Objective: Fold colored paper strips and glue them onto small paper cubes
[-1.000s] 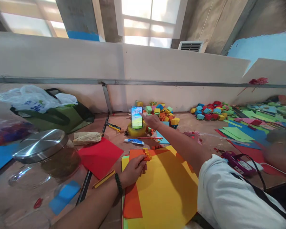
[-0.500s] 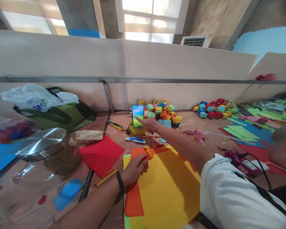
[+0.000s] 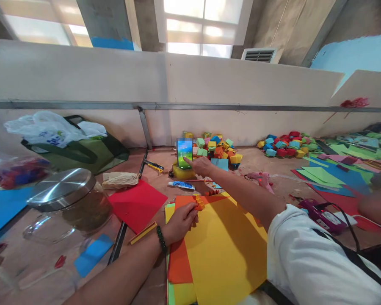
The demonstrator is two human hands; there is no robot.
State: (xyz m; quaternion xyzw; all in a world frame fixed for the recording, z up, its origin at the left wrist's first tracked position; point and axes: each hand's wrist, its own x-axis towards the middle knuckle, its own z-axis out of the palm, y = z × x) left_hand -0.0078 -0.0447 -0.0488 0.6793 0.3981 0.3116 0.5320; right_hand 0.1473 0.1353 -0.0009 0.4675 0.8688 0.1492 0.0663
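Note:
My left hand [image 3: 180,221], with a dark bead bracelet [image 3: 161,239] at the wrist, pinches a folded orange-and-yellow paper strip [image 3: 199,202]. It rests over a stack of coloured sheets, the top one yellow [image 3: 230,250] with an orange sheet [image 3: 180,262] under it. My right hand [image 3: 202,165] reaches forward, a finger at the lit screen of a phone [image 3: 184,153]. The phone stands upright on a yellow base [image 3: 182,173]; the hand does not hold it. A blue-and-white tube [image 3: 180,185] lies just in front of the base.
Folded paper cubes [image 3: 222,148] are heaped behind my right hand, another heap [image 3: 285,144] farther right. At left stand a lidded glass jar [image 3: 79,207] and a green bag [image 3: 73,154]. A pink glue gun [image 3: 263,181], a purple device [image 3: 322,215] and a utility knife [image 3: 154,166] lie around.
The view has shifted very slightly. Both hands keep nearly the same places, the left still on the folded strip and the right finger still at the phone's screen.

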